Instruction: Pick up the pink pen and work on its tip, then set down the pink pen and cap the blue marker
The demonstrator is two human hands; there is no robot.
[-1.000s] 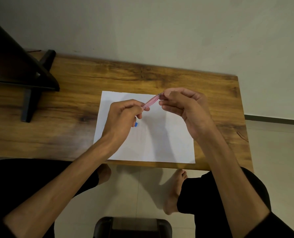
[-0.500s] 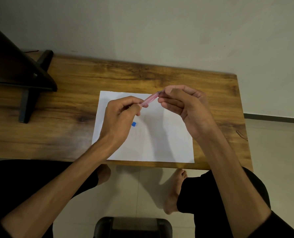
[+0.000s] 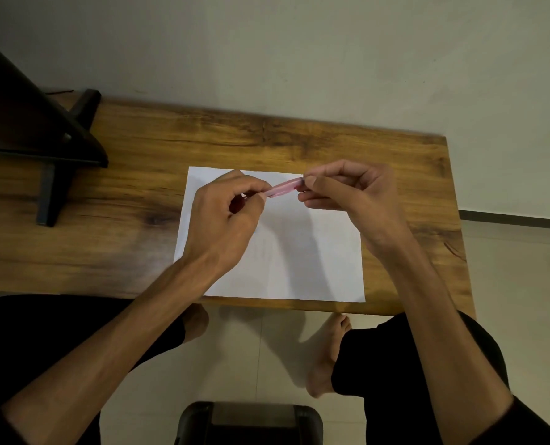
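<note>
Hands up over the white paper sheet (image 3: 299,252) on the wooden table (image 3: 267,139): left hand (image 3: 225,216) and right hand (image 3: 353,191) each pinch one end of a slim pink plastic pen (image 3: 284,188), perhaps for twisting it apart.

Place: you sat in what looked like a plain room at home.
Furniture: a wooden desk (image 3: 267,136) stood against a bare wall (image 3: 299,43).
Floor: pale tiles (image 3: 254,358) lay under your bare feet (image 3: 326,358).
Desk: a white paper sheet (image 3: 299,252) and a dark stand (image 3: 42,133).
</note>
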